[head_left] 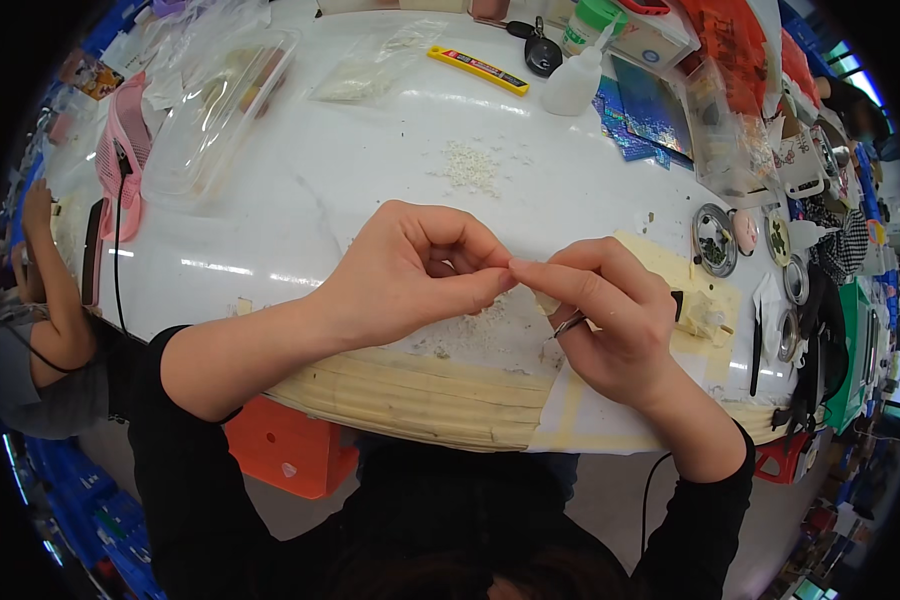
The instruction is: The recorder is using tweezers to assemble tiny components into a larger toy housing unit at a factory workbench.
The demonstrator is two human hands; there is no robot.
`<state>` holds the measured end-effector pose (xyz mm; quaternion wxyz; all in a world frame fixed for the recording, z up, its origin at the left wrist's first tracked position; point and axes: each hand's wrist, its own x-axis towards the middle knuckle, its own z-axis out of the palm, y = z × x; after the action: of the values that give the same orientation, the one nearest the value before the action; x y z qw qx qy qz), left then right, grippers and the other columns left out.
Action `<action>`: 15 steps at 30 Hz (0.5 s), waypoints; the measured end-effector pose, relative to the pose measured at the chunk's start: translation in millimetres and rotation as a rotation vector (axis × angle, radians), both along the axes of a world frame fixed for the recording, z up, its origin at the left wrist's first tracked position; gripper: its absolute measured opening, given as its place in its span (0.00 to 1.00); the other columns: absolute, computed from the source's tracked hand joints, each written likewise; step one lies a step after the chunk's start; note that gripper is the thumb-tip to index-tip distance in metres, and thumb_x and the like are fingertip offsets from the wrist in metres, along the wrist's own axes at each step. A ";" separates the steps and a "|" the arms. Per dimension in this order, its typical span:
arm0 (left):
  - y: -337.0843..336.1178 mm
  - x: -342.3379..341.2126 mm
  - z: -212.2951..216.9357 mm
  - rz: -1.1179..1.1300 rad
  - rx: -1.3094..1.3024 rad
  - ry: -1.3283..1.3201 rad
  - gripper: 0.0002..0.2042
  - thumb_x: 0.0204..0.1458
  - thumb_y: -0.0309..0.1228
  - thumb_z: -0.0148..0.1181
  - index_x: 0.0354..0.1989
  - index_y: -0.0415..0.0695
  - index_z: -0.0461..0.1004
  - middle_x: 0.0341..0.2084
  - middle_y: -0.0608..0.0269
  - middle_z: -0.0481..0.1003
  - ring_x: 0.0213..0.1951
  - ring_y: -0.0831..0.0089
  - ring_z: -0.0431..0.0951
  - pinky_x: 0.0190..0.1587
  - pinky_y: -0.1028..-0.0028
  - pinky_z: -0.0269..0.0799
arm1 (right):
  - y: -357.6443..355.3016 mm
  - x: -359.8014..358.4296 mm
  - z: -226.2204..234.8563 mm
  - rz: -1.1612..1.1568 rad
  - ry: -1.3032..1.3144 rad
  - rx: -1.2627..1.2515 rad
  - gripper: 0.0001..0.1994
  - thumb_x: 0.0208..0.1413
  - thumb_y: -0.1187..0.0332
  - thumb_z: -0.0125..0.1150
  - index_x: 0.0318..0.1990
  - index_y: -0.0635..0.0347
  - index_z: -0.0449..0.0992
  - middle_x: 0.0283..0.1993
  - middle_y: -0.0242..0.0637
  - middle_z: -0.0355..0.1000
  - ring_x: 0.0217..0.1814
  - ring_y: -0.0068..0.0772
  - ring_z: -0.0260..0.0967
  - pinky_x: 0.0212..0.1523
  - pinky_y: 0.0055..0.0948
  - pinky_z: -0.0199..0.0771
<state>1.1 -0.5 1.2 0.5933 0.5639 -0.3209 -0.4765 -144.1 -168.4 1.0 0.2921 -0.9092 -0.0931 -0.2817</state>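
Fingertips of both hands meet over the near part of the white table (300,200): the left hand (410,275) has its fingers curled shut, thumb pressed against the forefinger of the right hand (610,310), and between them sits something too small to make out. The right hand's fingers are also closed, pinching a pale, soft scrap (547,300) that hangs just below the meeting point. A metal ring (570,323) shows on one right finger.

Just under the hands, fine white crumbs (470,325) lie on the table, and layers of beige masking tape (420,395) cover the table's near edge. Beyond the hands lies a small heap of white granules (470,165). Farther from the hands, at the far side, sit a yellow utility knife (478,70), a clear flat plastic bag (375,65) with pale contents, a white squeeze bottle (577,80) with a pointed nozzle and a black car key (542,50). Far left of the hands stands a long clear plastic lid (215,115), with a pink perforated object (125,150) beside it. Right of the hands lie a round metal tin (715,240) holding dark bits, glittery blue sheets (650,110) and a clear box (730,140). Another person's arm (50,290) rests at the table's left edge.
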 end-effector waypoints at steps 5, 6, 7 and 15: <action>1.2 -3.1 1.3 -0.009 0.005 -0.060 0.03 0.53 0.21 0.63 0.34 0.34 0.77 0.30 0.62 0.79 0.31 0.82 0.77 0.34 0.83 0.75 | 4.1 0.3 8.2 -0.032 0.069 0.071 0.18 0.33 0.84 0.62 0.37 0.58 0.78 0.32 0.33 0.71 0.26 0.29 0.72 0.23 0.25 0.72; 1.6 -3.6 1.5 -0.006 -0.003 -0.090 0.03 0.53 0.21 0.63 0.34 0.34 0.77 0.29 0.62 0.79 0.31 0.82 0.77 0.34 0.83 0.75 | 4.3 0.2 8.8 -0.036 0.082 0.080 0.17 0.34 0.84 0.63 0.36 0.58 0.78 0.32 0.34 0.71 0.26 0.29 0.72 0.23 0.25 0.72; 1.9 -4.2 1.5 -0.003 -0.010 -0.119 0.03 0.52 0.21 0.63 0.33 0.34 0.77 0.29 0.62 0.78 0.31 0.82 0.77 0.34 0.83 0.75 | 4.0 0.4 9.1 -0.036 0.083 0.078 0.16 0.34 0.83 0.63 0.35 0.58 0.77 0.32 0.34 0.71 0.26 0.30 0.72 0.23 0.25 0.72; 2.0 -5.0 -2.0 0.007 -0.101 -0.320 0.01 0.51 0.20 0.62 0.32 0.36 0.77 0.28 0.64 0.78 0.31 0.83 0.77 0.34 0.82 0.74 | 4.5 -0.7 7.4 -0.032 0.117 0.069 0.15 0.34 0.79 0.67 0.34 0.57 0.76 0.31 0.33 0.70 0.25 0.30 0.71 0.23 0.25 0.70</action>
<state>-3.9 1.5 -0.8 0.5638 0.6031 -0.4331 -0.3617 -144.9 -164.0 8.3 0.3237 -0.9149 -0.0513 -0.2358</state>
